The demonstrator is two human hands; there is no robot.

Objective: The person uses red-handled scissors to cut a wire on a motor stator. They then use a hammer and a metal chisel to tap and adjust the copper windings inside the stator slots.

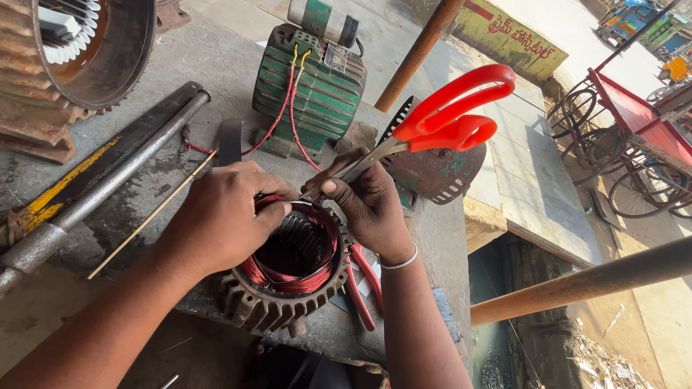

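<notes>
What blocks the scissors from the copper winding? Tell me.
Nothing visible does. The right hand holds the scissors with the blades pointing down at the copper winding in the motor housing. The left hand rests on the winding's rim beside the blade tips, not across them.

We see a worn grey concrete tabletop (pixel 216 65) in bright daylight. Beyond the hands stands a green ribbed motor (pixel 324 90); far to their left lies a rusty motor housing (pixel 72 65). Right of them, rusty poles (pixel 584 284) cross, with a red cart (pixel 634 119) on pale paving (pixel 526 180).
</notes>
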